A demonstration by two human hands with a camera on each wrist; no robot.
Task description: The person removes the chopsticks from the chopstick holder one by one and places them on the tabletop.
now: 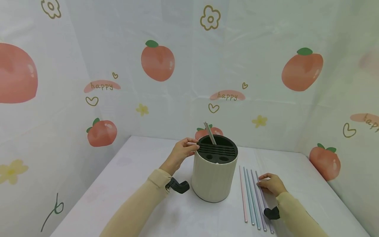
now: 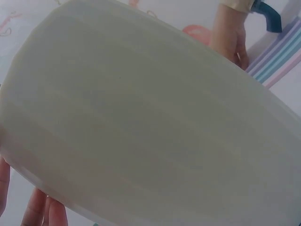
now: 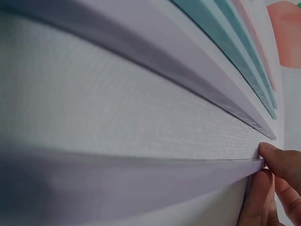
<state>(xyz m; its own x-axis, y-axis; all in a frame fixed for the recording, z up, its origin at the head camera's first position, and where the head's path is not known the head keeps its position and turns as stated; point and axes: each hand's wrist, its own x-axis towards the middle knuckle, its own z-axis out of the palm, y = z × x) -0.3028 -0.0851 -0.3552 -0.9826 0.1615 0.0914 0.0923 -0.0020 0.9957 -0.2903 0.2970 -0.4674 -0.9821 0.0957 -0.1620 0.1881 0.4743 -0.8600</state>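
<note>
The outer purple stick (image 3: 141, 188) lies under the right grip (image 1: 272, 185), which pinches it near its far end between thumb and finger; most of its length runs back toward the sleeve. Because the hold is so far to 1 end, the long near part could swing or droop if raised, and a slick surface could let it twist free. Just left of that grip lies the other purple stick (image 3: 183, 61), then 2 blue sticks (image 1: 248, 196) and 1 pink stick (image 1: 243, 196); a sideways drag could knock them and send them rolling over the tabletop (image 1: 130, 168).

Farther left stands the holder (image 1: 214, 181). The left grip (image 1: 178, 154) has its fingertips against the rim, not wrapped around it, so a hard push there could slide or tip the holder. The pale stick (image 1: 210, 134) leaning inside, beyond the left fingertips, might block another coming in.
</note>
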